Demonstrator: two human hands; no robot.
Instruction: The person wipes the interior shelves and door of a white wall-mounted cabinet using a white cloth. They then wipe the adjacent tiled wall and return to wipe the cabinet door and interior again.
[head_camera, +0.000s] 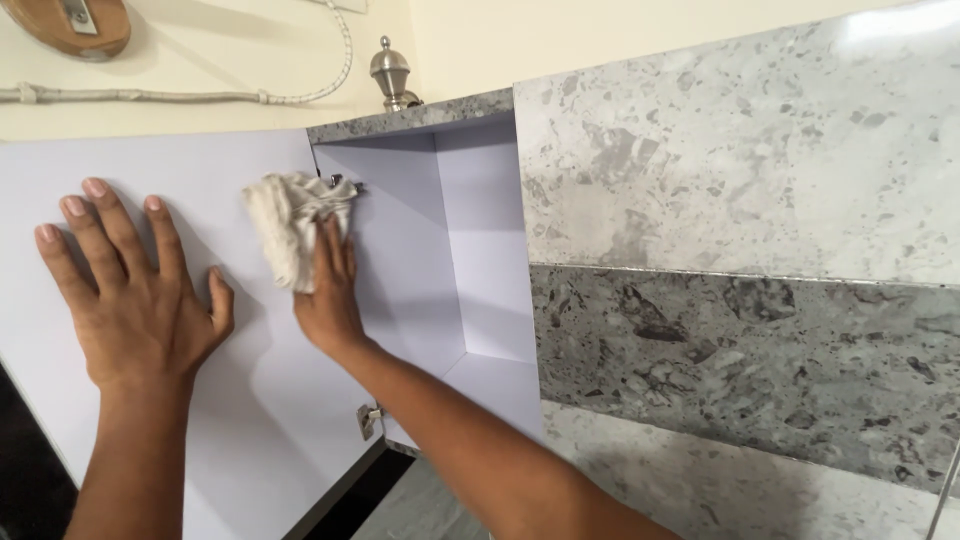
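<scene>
On open cabinet door (240, 420), left hand (135, 300) flat; right hand (330, 300) presses cloth (295, 220), seemingly gripped

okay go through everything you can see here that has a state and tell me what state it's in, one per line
cabinet door: swung open, inner face showing
cabinet interior: open, nothing visible inside
cloth: crumpled, pressed against the door near its hinge edge
left hand: flat on the door, fingers spread
right hand: holding the cloth to the door
lower hinge: folded out
</scene>
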